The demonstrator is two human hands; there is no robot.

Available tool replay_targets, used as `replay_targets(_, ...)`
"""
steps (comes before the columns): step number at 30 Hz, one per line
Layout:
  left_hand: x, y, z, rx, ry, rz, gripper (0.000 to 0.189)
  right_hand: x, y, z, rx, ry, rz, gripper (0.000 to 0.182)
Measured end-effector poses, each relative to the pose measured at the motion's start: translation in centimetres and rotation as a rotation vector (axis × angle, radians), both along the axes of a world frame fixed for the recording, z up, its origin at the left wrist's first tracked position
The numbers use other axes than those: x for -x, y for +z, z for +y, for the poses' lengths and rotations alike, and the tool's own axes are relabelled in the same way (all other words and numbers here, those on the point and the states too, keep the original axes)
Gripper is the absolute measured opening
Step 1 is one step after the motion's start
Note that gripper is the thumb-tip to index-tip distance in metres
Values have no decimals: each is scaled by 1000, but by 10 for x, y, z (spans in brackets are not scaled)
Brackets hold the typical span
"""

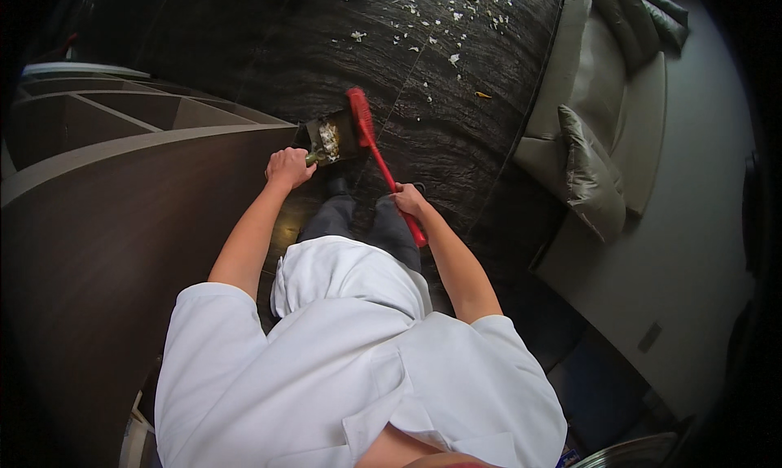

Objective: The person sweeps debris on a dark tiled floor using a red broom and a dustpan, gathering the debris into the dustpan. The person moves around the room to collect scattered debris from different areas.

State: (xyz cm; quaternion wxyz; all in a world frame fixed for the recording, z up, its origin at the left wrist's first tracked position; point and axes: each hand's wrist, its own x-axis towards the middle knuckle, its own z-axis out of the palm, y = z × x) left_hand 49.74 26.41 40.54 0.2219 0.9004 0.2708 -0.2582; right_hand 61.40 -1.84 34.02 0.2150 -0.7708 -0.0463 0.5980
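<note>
My left hand (291, 168) is closed around the short greenish handle of a dark dustpan (347, 139), which holds whitish and yellowish debris (330, 142). In my right hand (409, 199) is the long handle of a red brush (362, 117). Its bristled head lies along the right edge of the dustpan; whether the two touch, I cannot tell. Farther ahead, scattered white scraps (454, 58) lie over the dark floor (464, 138), with a small orange-yellow piece (482, 95) nearer the sofa.
A grey sofa (586, 83) with shiny cushions (595, 181) stands on the right, against a light wall. Along the left runs a dark cabinet (122, 223) with open compartments, its corner close to the dustpan. My feet are just behind the dustpan and brush.
</note>
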Motion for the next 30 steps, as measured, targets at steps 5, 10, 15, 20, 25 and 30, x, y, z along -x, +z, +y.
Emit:
replay_targets(5, 2, 5, 2, 7, 16, -8, 30, -31, 67, 2, -97, -336, 372, 15)
replay_targets(10, 8, 5, -2, -5, 26, -4, 30, -60, 111, -10, -96, -170, 231, 18)
replay_targets(15, 23, 16, -12, -36, 140, -38, 29, -113, 107, -16, -60, -1, 46, 10)
replay_targets(20, 41, 48, -48, -66, 324, 12, 29, -155, 100, 10, 103, 357, -259, 20)
replay_targets(25, 48, 76, -91, -135, 522, 73, 29, -187, 43, 20, 47, 631, -404, 24)
replay_targets(30, 56, 92, -133, -174, 654, 129, 29, -183, 9, 33, -82, 792, -487, 22)
